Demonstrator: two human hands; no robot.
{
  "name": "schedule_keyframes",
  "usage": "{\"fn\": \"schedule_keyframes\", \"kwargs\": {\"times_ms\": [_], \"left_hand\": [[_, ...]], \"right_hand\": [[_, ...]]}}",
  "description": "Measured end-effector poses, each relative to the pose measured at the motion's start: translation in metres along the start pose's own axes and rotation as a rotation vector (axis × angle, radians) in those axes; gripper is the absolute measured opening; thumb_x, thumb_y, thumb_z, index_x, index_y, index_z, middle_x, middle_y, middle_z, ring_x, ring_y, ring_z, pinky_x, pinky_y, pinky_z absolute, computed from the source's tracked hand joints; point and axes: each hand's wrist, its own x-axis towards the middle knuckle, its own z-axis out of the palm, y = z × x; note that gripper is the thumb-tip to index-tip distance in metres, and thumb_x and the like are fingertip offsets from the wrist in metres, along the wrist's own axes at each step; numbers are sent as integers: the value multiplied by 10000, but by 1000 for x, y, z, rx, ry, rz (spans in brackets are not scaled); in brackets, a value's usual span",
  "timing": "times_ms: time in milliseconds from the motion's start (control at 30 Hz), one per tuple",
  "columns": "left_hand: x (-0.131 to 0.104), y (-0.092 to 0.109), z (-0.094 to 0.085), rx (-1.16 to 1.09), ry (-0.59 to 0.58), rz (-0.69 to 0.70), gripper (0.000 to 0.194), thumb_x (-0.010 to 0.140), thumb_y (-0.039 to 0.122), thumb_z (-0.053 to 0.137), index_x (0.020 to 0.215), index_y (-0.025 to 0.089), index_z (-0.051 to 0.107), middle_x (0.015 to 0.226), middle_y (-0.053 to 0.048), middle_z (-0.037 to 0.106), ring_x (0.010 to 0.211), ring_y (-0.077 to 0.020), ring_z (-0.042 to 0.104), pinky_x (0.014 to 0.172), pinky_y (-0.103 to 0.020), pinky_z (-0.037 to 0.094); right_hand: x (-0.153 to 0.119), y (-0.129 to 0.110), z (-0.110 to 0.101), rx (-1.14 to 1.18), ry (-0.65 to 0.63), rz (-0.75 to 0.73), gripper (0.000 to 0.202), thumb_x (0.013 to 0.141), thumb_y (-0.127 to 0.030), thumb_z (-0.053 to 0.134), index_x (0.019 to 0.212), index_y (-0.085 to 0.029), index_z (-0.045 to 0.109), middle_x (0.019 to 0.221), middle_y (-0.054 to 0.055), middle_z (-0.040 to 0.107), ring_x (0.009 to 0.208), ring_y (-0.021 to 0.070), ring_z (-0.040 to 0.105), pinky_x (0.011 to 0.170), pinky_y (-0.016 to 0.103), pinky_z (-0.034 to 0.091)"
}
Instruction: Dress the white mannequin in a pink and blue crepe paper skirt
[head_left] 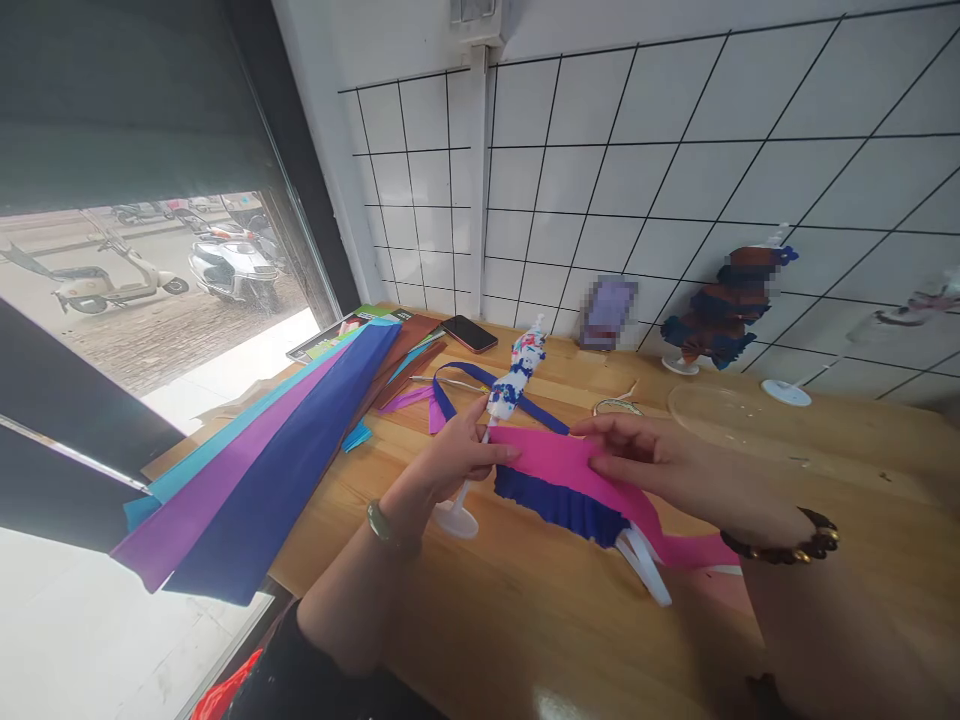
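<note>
A small doll form (517, 375) in a white, blue and red top leans on a white stand with a round base (456, 519). My left hand (469, 445) is closed at the form's lower part, thumb pressed on one end of a pink crepe paper strip (547, 455). My right hand (645, 450) pinches the strip's upper edge farther right, and the strip's tail hangs down past the wrist. Below the pink paper shows a gathered dark blue ruffle (559, 508), with a white strip (646, 568) sticking out at its right end.
Blue crepe paper (300, 470), with purple and turquoise sheets, overhangs the table's left edge. A phone (469, 334) lies at the back. A dressed doll form (724, 310), a bare stand base (786, 392) and a clear plastic piece (720, 415) are along the wall. A blue strip (444, 395) curls behind the form.
</note>
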Motion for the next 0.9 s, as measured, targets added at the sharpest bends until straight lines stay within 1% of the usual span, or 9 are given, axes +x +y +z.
{"fn": "schedule_keyframes", "kwargs": {"times_ms": [133, 233, 367, 467, 567, 667, 733, 800, 900], "left_hand": [[-4, 6, 3, 120, 27, 6, 818, 586, 277, 790, 1291, 226, 377, 534, 110, 356, 415, -18, 240, 378, -155, 155], [-7, 8, 6, 201, 58, 35, 837, 585, 269, 786, 1312, 213, 376, 533, 99, 381, 425, -30, 287, 385, -153, 199], [-9, 7, 8, 237, 59, 77, 809, 617, 216, 752, 1332, 213, 374, 544, 87, 394, 453, -41, 308, 415, -154, 238], [-7, 3, 7, 275, 57, 90, 844, 614, 176, 737, 1358, 227, 343, 575, 71, 432, 477, -54, 338, 435, -164, 264], [-6, 0, 6, 291, 37, 101, 809, 626, 165, 721, 1347, 231, 361, 579, 72, 420, 480, -53, 325, 438, -168, 255], [-6, 2, 6, 293, 44, 82, 793, 642, 200, 725, 1346, 224, 360, 542, 89, 367, 458, -48, 292, 423, -170, 219], [-7, 4, 5, 263, 52, 72, 823, 635, 234, 746, 1353, 230, 345, 521, 101, 330, 446, -44, 274, 414, -170, 197], [-8, 7, 5, 177, 41, 71, 822, 629, 273, 761, 1342, 237, 352, 528, 106, 313, 432, -32, 242, 404, -166, 176], [-6, 10, 5, 14, 64, 81, 654, 693, 389, 704, 1267, 242, 427, 605, 81, 390, 409, -7, 198, 388, -161, 154]], "right_hand": [[-1, -13, 8, -132, 5, -9, 479, 787, -550, 519, 1146, -245, 600, 870, 37, 662, 702, 165, 596, 576, 280, 474], [1, -23, 17, -170, -22, -20, 492, 808, -589, 455, 1106, -231, 611, 926, 51, 668, 756, 185, 605, 609, 286, 469], [6, -34, 34, -219, -42, -13, 502, 831, -607, 387, 945, -200, 659, 802, 46, 662, 700, 186, 585, 578, 286, 414], [12, -37, 47, -237, -6, -2, 430, 797, -580, 476, 856, -196, 659, 773, 35, 654, 680, 184, 576, 567, 284, 388], [18, -33, 56, -254, 18, -27, 319, 800, -493, 510, 759, -204, 640, 727, 15, 630, 647, 164, 546, 558, 275, 372], [23, -28, 56, -247, 6, -76, 334, 842, -447, 448, 693, -206, 625, 645, -2, 575, 590, 141, 490, 531, 267, 346], [24, -26, 52, -242, 27, -92, 341, 853, -445, 428, 709, -209, 628, 622, -11, 548, 568, 133, 462, 514, 262, 331], [23, -27, 48, -242, 36, -106, 331, 854, -450, 428, 727, -216, 625, 607, -20, 529, 548, 128, 439, 497, 257, 320], [19, -32, 43, -246, 63, -107, 328, 855, -464, 426, 707, -226, 596, 592, -24, 511, 538, 129, 432, 486, 253, 324]]}}
